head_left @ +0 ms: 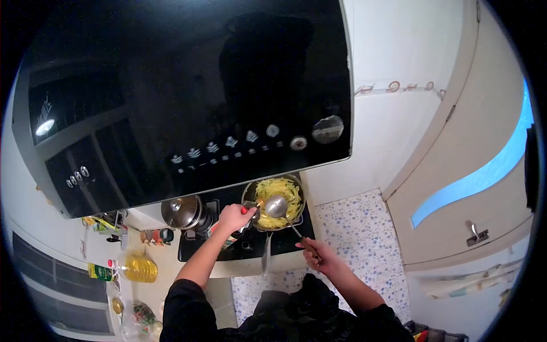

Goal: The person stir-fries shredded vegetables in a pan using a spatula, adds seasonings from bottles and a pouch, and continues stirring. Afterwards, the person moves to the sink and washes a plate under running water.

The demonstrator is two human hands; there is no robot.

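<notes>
A pan (303, 197) of yellow shredded food (279, 187) sits on the black stove (228, 252), its handle pointing toward me. My right hand (319, 255) is closed round the handle of a metal ladle (276, 206), whose bowl is over the food. My left hand (234, 218) grips a dark bottle (251, 212) with a red part near the fingers. The bottle is tilted, its orange neck at the pan's left edge. Whether liquid leaves it cannot be made out.
A lidded pot (182, 212) stands on the left burner. Farther left are small spice jars (157, 236) and a large oil bottle (140, 268). The black range hood (188, 102) hangs above the stove. A door (461, 171) is at the right.
</notes>
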